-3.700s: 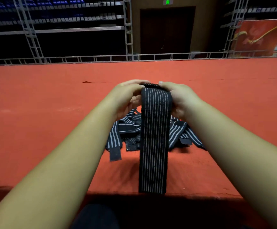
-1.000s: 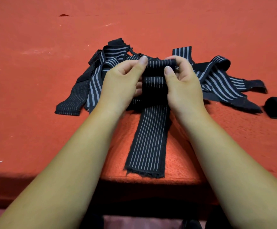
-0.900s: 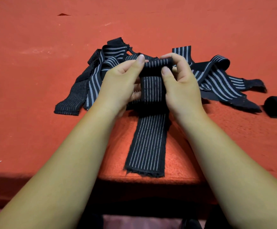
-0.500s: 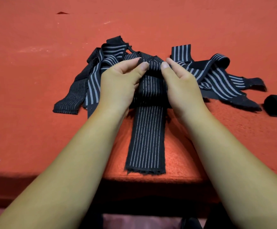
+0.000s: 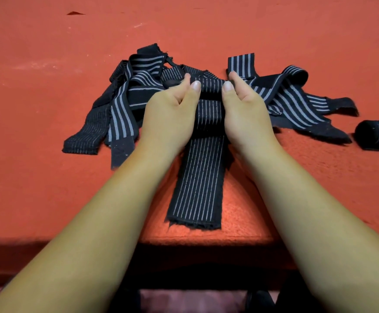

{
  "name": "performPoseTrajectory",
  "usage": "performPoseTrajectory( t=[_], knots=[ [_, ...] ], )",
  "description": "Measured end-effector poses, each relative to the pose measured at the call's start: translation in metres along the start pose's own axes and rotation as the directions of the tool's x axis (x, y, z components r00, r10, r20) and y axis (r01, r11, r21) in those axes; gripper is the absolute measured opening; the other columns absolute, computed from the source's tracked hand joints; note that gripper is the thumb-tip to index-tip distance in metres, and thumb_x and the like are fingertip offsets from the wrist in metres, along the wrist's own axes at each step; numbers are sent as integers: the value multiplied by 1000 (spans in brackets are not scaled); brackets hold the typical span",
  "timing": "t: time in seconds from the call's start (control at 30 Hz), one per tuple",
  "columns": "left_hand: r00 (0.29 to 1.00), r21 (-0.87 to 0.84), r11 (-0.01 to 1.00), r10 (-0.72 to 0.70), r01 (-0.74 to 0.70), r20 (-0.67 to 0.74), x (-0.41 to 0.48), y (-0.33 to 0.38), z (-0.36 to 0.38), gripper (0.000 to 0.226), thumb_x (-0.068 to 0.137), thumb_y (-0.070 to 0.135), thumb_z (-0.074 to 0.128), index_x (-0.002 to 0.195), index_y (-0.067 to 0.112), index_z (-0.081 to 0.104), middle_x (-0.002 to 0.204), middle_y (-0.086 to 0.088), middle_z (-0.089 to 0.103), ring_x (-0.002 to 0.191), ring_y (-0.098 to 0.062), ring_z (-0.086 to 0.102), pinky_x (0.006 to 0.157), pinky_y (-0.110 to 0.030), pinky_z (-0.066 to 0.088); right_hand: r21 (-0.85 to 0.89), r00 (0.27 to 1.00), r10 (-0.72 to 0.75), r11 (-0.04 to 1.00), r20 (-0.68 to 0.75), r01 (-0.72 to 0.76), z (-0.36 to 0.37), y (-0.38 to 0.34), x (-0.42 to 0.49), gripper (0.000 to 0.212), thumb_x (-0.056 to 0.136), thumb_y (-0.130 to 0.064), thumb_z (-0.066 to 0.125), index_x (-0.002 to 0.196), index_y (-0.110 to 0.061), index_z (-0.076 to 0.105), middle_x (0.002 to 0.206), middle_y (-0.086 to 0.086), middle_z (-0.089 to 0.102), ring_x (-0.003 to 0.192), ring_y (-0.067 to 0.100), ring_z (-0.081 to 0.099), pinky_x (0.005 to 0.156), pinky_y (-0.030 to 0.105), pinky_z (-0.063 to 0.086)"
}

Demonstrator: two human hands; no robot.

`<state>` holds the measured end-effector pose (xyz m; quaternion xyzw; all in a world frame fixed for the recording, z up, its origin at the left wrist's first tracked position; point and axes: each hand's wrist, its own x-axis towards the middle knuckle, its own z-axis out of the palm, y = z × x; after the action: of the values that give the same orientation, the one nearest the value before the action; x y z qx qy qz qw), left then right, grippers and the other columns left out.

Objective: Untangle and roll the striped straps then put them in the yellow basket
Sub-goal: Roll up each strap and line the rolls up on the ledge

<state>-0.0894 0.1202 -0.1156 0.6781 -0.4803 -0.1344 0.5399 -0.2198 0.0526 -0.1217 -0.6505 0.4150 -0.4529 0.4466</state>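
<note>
Whereas a second ago the fingers arched over the top of the wound end, the left hand [image 5: 168,116] and right hand [image 5: 245,114] now sit lower, thumbs forward against the roll [image 5: 210,86] of the striped strap [image 5: 209,118], which appears about a turn thicker. On that evidence, rolling of this strap is under way but unfinished: its flat tail [image 5: 197,188] lies unwound on the desk [image 5: 48,188], running from the near side of the tangled pile [image 5: 134,91] toward the desk's front edge. Both forearms reach in from that edge, roughly parallel, wrists low, palms facing each other across the strap. Each hand pinches one end of the roll between thumb and forefinger; the remaining fingers are hidden behind it and their state cannot be told. The roll rests touching the near side of the pile. One finished roll [image 5: 378,135] lies well apart to the right of the pile. The yellow basket is not in view.
</note>
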Motion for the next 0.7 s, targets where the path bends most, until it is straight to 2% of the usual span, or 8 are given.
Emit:
performPoseTrajectory(
  t=[0.13,0.23,0.27,0.37,0.43,0.53,0.63,0.7],
  knots=[
    [997,-166,985,-47,35,-68,6,-4,-1,36,99,33,76,132,18,78,115,12,81,109,3,74,103,-29,58,12,999,-15,1000,34,15,0,2,-1,54,112,-34,51,163,-19,46,165,-6,50,150,3,46,129,35,35],
    [995,-259,961,-100,97,2,9,-3,-5,23,97,22,80,120,21,77,100,-1,83,83,-7,77,76,-28,60,60,1000,-3,998,15,2,1,0,-2,54,108,-37,53,160,-22,51,160,-8,56,145,2,52,126,36,39],
    [996,-261,961,-86,89,22,8,-2,-6,22,97,18,80,118,22,75,101,-4,82,82,-10,76,73,-30,60,62,1000,9,998,8,-9,0,-1,-2,51,109,-38,53,157,-23,55,155,-9,60,141,1,55,125,35,41],
    [997,-303,951,-42,60,66,4,-1,-5,24,95,3,78,113,18,73,104,-10,82,91,-21,79,80,-39,66,46,996,69,996,48,-71,-5,-3,-2,36,110,-47,50,127,-29,76,121,-13,79,117,5,72,112,43,53],
    [996,-313,948,-20,47,90,2,0,-6,26,93,-3,77,110,17,73,106,-14,81,95,-27,80,84,-44,66,50,989,121,991,85,-125,-6,-2,-1,47,104,-63,48,112,-29,80,107,-9,82,106,13,77,104,50,58],
    [988,-303,951,-17,63,153,2,-1,-8,27,93,-2,77,109,20,75,108,-15,80,99,-27,79,88,-46,66,60,981,165,983,105,-172,-8,1,1,59,95,-73,49,106,-24,80,103,-4,83,102,20,79,102,54,58],
    [978,-333,933,-77,140,196,6,0,-9,29,92,13,81,118,23,77,112,-4,82,107,-21,77,100,-52,62,117,984,165,978,70,-173,-7,0,2,50,97,-62,53,104,-19,77,102,0,83,100,22,79,101,57,59],
    [965,-370,906,-129,208,227,6,4,-9,30,94,27,81,122,17,77,115,-5,82,109,-22,78,102,-49,61,122,987,154,980,42,-158,-7,-3,2,46,97,-58,51,108,-22,76,106,-3,82,104,19,78,104,55,57]
  ],
)
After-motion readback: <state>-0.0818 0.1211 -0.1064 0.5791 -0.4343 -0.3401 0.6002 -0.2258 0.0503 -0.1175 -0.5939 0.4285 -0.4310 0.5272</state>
